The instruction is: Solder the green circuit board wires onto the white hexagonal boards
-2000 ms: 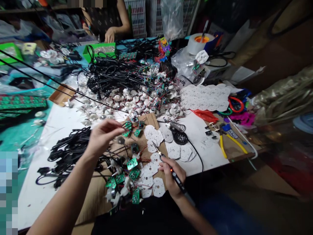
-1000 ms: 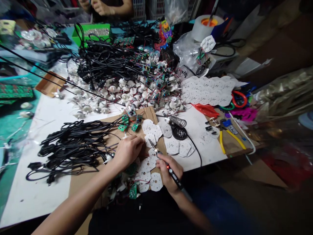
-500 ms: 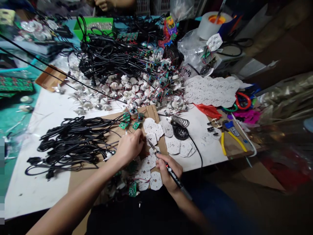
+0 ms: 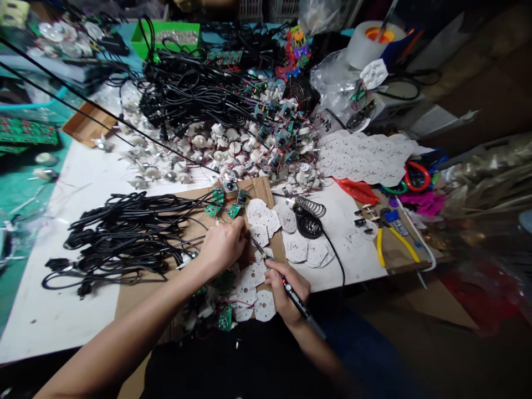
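My right hand [image 4: 287,288] is closed round a black soldering iron [image 4: 300,306], its tip pointing up and left over the white round boards [image 4: 260,235]. Just left of that tip, my left hand [image 4: 224,244] is closed, fingers pinched on something too small to make out. Small green circuit boards [image 4: 213,209] with thin wires lie just beyond my left hand. Black cables [image 4: 120,238] in bundles lie to its left on brown cardboard [image 4: 133,302]. Another green board [image 4: 225,318] lies near the table's front edge.
A coiled iron stand [image 4: 308,221] and yellow-handled pliers [image 4: 398,244] are on the right. Behind lies a heap of white parts [image 4: 233,147] and black cables [image 4: 191,94], with a green tray [image 4: 166,39]. White board sheets [image 4: 366,155] lie at the back right.
The camera view has shifted slightly, so the things at the back appear a little further right. Both hands keep nearly the same place and hold.
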Available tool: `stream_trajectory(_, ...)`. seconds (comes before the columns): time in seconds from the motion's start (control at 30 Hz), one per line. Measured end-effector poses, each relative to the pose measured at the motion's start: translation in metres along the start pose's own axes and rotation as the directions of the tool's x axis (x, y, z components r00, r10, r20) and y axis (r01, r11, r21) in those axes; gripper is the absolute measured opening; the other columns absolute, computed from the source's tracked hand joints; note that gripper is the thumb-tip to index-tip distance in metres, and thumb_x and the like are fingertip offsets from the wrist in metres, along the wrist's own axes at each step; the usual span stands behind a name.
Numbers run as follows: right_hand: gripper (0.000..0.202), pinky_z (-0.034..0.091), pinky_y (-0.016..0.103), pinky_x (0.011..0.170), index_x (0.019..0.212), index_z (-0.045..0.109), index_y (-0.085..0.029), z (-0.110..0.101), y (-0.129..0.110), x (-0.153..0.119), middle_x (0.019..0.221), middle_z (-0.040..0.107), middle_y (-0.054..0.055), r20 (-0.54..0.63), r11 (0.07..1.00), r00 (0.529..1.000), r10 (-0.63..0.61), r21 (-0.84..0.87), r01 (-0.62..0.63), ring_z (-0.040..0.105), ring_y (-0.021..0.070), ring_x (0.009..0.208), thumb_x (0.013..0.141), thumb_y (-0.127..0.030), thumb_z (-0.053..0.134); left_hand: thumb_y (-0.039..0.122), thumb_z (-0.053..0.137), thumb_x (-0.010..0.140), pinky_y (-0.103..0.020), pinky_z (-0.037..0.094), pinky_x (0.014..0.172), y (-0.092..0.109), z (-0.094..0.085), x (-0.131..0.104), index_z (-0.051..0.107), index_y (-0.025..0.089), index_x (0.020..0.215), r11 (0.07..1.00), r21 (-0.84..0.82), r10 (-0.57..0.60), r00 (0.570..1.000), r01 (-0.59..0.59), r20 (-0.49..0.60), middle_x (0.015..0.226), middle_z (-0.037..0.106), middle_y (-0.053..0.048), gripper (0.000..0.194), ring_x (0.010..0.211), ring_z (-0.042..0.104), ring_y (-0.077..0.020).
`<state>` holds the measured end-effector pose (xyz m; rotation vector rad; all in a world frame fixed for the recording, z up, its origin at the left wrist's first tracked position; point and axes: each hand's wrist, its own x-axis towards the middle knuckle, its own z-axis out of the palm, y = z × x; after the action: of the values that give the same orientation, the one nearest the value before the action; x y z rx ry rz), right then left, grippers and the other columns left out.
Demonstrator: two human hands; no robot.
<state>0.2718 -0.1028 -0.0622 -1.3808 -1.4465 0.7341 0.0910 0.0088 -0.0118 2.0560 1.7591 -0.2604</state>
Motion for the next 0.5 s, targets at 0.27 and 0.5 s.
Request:
stream_trajectory(0.27, 0.023, 0.065, 0.026, 0.067, 0.115, 0.076, -0.022, -0.0012, -0.0028, 0.0005, 0.083, 0.08, 0.003, 0.029, 0.996, 0.998, -0.061, -0.061, 0.063, 0.079, 0.0169, 0.069, 0.1, -0.019, 0.058, 0.02, 0.055, 0.091, -0.033, 0.046, 0.072, 0.0042, -0.0068, -0.0009, 0.063, 0.019, 0.109, 1.0, -0.007, -0.025, 0.999, 0.025, 0.041, 0.089, 0.075, -0.008, 0.019, 0.086, 0.073, -0.0271)
stream_trajectory(0.5, 0.023, 0.064, 0.024, 0.06, 0.111, 0.076, -0.021, -0.003, -0.0032, 0.0029, 0.08, 0.08, 0.002, -0.028, 0.998, 1.0, 0.001, 0.055, 0.0, 0.076, 0.0144, 0.059, 0.101, -0.02, 0.055, 0.02, 0.055, 0.091, -0.033, 0.044, 0.07, 0.0021, -0.0043, -0.0009, 0.063, 0.019, 0.107, 1.0, -0.003, -0.01, 0.999, 0.01, 0.04, 0.09, 0.076, -0.008, 0.018, 0.086, 0.073, -0.0274)
